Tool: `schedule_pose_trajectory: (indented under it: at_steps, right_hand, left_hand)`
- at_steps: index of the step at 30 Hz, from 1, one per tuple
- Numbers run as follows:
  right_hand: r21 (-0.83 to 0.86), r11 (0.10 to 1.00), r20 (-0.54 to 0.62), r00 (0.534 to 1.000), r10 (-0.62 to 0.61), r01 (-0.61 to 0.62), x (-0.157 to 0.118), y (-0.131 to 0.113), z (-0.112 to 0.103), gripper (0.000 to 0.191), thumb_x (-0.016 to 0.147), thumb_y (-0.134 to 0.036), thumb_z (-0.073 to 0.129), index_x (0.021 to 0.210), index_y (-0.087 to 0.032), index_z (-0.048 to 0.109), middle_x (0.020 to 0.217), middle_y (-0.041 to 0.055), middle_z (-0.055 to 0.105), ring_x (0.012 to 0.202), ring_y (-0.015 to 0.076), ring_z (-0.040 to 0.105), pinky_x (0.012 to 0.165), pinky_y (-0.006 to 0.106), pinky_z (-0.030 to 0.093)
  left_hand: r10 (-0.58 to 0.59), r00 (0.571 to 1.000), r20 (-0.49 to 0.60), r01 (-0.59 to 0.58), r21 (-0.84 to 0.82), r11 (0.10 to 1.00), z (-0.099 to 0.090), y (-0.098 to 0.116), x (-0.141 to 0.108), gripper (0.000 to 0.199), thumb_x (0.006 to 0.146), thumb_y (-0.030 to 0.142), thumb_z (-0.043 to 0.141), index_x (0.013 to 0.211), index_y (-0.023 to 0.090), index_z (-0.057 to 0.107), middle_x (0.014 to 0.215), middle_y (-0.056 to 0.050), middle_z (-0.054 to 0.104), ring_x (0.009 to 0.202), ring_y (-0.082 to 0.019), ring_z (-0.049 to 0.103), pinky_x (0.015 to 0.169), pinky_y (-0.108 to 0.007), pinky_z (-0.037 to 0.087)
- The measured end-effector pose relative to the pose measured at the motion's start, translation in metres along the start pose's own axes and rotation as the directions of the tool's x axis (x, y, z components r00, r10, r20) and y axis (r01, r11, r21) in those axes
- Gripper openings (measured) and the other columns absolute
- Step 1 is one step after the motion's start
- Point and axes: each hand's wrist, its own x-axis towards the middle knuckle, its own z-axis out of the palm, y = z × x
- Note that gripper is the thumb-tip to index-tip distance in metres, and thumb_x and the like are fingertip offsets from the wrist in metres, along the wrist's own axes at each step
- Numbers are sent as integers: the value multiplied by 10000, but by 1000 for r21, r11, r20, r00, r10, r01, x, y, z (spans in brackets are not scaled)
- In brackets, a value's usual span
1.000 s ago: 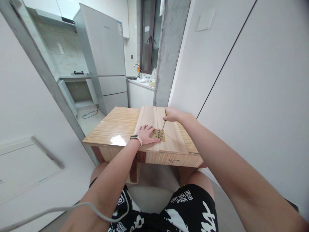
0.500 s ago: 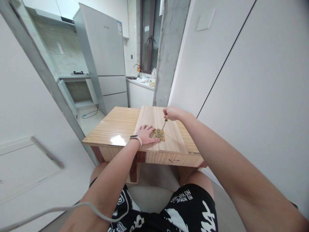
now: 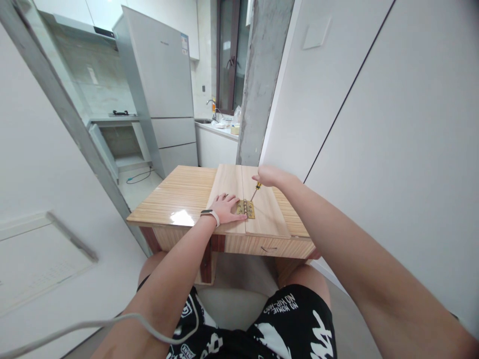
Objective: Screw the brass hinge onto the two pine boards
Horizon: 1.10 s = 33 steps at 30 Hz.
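A brass hinge [image 3: 250, 210] lies opened flat across the seam between two pale wooden boards [image 3: 266, 219]. My left hand [image 3: 226, 208] rests with spread fingers on the left board, its thumb and fingertips touching the hinge's left leaf. Above the right board, my right hand [image 3: 268, 176] is closed around the handle of a screwdriver [image 3: 256, 189]. The screwdriver slants down to the left, and its tip meets the upper part of the hinge's right leaf. Whether a screw sits under the tip is too small to tell.
The boards lie on a striped wooden desk [image 3: 179, 187] with a drawer handle [image 3: 269, 249] in front. A white wall [image 3: 359, 164] stands close on the right. Beyond the desk are a fridge [image 3: 159, 75] and a sink counter [image 3: 219, 142]. A cable [image 3: 142, 319] crosses my left arm.
My right hand has turned slightly on the screwdriver, its fingers now more hidden behind the wrist. The tip stays at the hinge's right leaf, and my left hand holds its place.
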Motion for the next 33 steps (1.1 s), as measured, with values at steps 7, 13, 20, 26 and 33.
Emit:
schedule_pose_trajectory:
  at_steps: [7,13,20,26,33]
  right_hand:
    - [27,993,-21,993,-112,113,-3,3,-2,226,934,-316,685,1125,-203,728,1147,102,760,1024,226,701,780,271,483]
    - [50,997,2,998,-66,66,-9,-2,-7,328,930,-394,695,1123,-136,752,1139,154,762,1045,260,708,794,284,502]
    - [16,1000,12,1000,-9,8,-3,-4,-3,568,1041,-547,435,1118,-85,757,1101,237,755,1008,291,735,827,317,514]
    - [-21,994,-32,993,-111,110,-7,-4,-6,282,969,-342,624,1145,-157,744,1166,161,755,1055,264,709,815,297,503]
    - [41,995,0,995,-95,95,-6,-3,-10,247,839,-232,772,1077,-165,778,1052,112,790,952,231,725,730,262,494]
  left_hand:
    - [4,1000,-3,-4,0,1000,0,0,0,1008,720,964,429,1509,338,466,1628,-40,410,1505,-415,282,1240,-575,200]
    - [-2,1000,0,2,-4,1000,0,0,0,995,723,956,439,1508,345,466,1632,-36,403,1511,-413,274,1243,-575,191]
    - [0,1000,4,0,-6,1000,-2,1,1,1000,717,959,444,1503,340,474,1624,-39,416,1506,-416,277,1240,-584,192]
    - [-2,1000,10,2,-5,1000,-1,1,1,990,721,949,453,1506,346,466,1631,-40,405,1512,-410,275,1243,-585,190]
    - [0,1000,1,0,-6,1000,1,-1,0,999,716,959,443,1502,342,474,1630,-39,408,1509,-413,279,1243,-584,198]
